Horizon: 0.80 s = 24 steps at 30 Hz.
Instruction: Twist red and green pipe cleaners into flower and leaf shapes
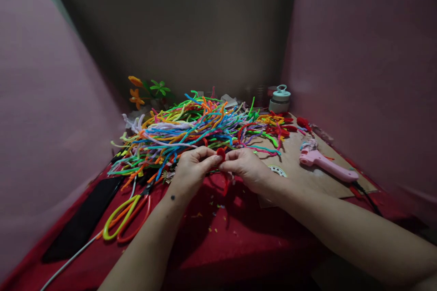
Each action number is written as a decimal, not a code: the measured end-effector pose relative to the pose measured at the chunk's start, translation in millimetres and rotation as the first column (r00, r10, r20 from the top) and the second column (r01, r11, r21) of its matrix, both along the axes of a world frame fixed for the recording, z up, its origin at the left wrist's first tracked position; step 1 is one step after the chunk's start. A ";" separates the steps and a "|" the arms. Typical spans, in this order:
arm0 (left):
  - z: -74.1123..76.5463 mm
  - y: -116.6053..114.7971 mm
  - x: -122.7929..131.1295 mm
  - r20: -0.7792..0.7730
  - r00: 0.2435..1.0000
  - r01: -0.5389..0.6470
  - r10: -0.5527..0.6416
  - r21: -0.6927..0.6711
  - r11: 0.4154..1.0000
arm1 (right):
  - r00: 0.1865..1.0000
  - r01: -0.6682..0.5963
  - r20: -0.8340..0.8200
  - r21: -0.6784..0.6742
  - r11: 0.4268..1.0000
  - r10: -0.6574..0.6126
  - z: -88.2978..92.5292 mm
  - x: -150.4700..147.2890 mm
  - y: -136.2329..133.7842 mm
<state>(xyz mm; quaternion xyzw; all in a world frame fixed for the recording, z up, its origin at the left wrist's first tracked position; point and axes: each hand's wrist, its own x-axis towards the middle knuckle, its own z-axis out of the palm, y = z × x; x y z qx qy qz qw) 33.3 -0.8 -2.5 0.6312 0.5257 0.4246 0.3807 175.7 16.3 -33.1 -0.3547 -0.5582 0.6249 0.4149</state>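
Observation:
Between the fingertips of both hands is a red pipe cleaner (221, 153), bent into a small loop, with a red length hanging below it. My left hand (194, 166) pinches it from the left with thumb and forefinger. From the right, my right hand (247, 167) has its fingers closed on the same piece, close to touching the left fingertips. Just behind the hands lies a large heap of many-coloured pipe cleaners (191, 129). Scissors (129, 220) with yellow and red handles rest left of my left forearm.
A black phone-like slab (83, 218) and a white cable (73, 257) lie on the red cloth (218, 250). At right, a pink corded tool (327, 167) rests on a brown board (327, 186). Behind stand a pale-blue lidded jar (280, 99) and orange pipe-cleaner flowers (136, 97). Pink walls flank both sides.

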 end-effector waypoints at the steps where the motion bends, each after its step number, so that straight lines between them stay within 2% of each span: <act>1: 0.5 -0.3 0.5 -0.002 1.000 0.010 -0.010 -0.001 1.000 | 1.000 0.003 0.010 0.002 1.000 -0.003 0.0 0.0 0.0; 5: -0.5 -1.1 1.4 -0.012 1.000 0.013 -0.013 0.004 1.000 | 0.997 -0.012 0.077 -0.002 1.000 0.012 0.3 -0.2 -2.0; 10: -7.1 -0.5 2.1 -0.190 0.973 -0.102 0.128 0.145 0.984 | 0.988 0.013 0.155 -0.010 1.000 -0.011 2.0 -0.4 -3.7; 12: -5.4 -0.7 2.3 -0.200 0.975 -0.080 0.102 0.117 0.990 | 0.986 0.001 0.166 -0.028 1.000 0.004 3.0 -0.9 -3.9; 16: 2.6 -1.4 0.3 -0.104 0.994 -0.039 0.038 -0.007 0.999 | 0.994 -0.032 0.099 -0.056 0.998 0.038 5.7 -2.8 -5.9; 24: 2.2 -0.1 -3.1 -0.060 0.997 -0.044 0.041 -0.043 0.998 | 0.996 -0.073 0.050 -0.054 0.996 0.076 4.0 -6.2 -7.1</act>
